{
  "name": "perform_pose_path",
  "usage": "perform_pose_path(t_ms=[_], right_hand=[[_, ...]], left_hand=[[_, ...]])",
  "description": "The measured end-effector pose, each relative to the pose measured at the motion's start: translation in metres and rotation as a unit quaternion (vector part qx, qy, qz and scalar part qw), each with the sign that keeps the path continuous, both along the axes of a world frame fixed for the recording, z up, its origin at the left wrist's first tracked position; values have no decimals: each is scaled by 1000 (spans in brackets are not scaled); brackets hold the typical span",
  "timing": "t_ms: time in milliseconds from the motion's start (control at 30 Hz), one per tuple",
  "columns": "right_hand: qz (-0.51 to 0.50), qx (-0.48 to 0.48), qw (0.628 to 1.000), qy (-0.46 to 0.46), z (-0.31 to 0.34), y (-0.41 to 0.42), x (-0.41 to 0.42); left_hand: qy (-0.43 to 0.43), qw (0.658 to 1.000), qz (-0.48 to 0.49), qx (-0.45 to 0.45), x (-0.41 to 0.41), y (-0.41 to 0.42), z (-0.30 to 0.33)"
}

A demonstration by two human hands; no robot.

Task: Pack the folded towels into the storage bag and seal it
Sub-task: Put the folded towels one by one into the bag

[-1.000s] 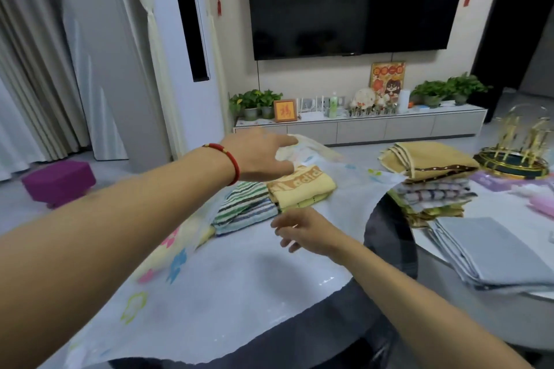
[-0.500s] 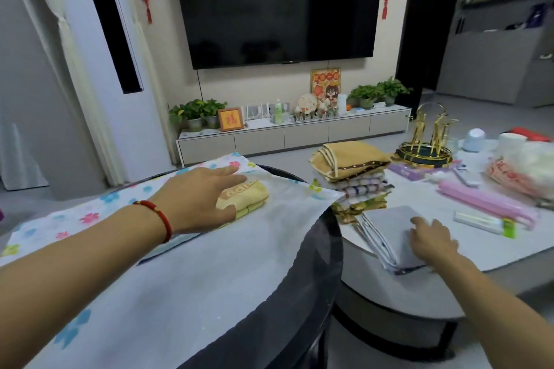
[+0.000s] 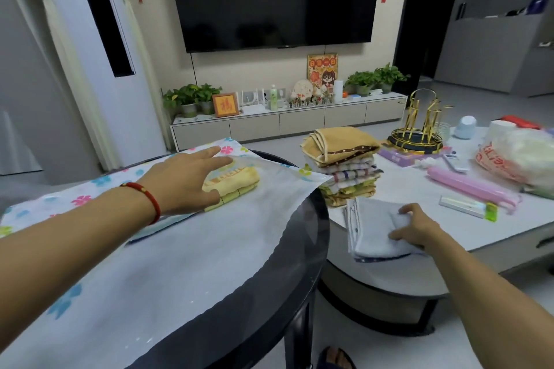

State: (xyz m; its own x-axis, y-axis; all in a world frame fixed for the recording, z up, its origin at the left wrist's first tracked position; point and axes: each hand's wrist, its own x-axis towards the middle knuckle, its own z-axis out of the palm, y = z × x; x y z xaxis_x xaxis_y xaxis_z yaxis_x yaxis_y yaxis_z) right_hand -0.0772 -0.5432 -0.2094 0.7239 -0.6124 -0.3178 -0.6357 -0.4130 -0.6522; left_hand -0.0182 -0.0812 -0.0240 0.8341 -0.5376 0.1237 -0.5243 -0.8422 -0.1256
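- While the left hand lies flat with straight fingers on the bag, it seems to pin the flowered flap and the yellow towel beneath, likely to keep the mouth steady for the next load.
- The bag is spread across the round dark table, its mouth apparently facing the stack, which would keep the carry short.
- The right hand grips the grey towel, thumb and fingers curled over its near edge; it sits on the white table just in front of the stack, and I judge it the next piece to go in.
- Several folded towels remain in the stack, so packing looks far from done and sealing has not begun.
- Whether the yellow towel lies fully inside the bag or only under the flap is hard to tell; the hand covers part of it.
- Any other towels in the bag are hidden under hand and fabric.
- No zipper or seal can be made out, and the bag's near end is cut off at the lower edge.
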Motion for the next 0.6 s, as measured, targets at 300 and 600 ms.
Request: perform_pose_path(t_ms=[300, 600], right_hand=[[62, 257, 936, -233, 90, 57, -60], [411, 418, 790, -181, 153, 217, -50]], left_hand=[[-27, 995, 76, 65, -12, 23, 24], [-34, 986, 131, 101, -23, 60, 56]])
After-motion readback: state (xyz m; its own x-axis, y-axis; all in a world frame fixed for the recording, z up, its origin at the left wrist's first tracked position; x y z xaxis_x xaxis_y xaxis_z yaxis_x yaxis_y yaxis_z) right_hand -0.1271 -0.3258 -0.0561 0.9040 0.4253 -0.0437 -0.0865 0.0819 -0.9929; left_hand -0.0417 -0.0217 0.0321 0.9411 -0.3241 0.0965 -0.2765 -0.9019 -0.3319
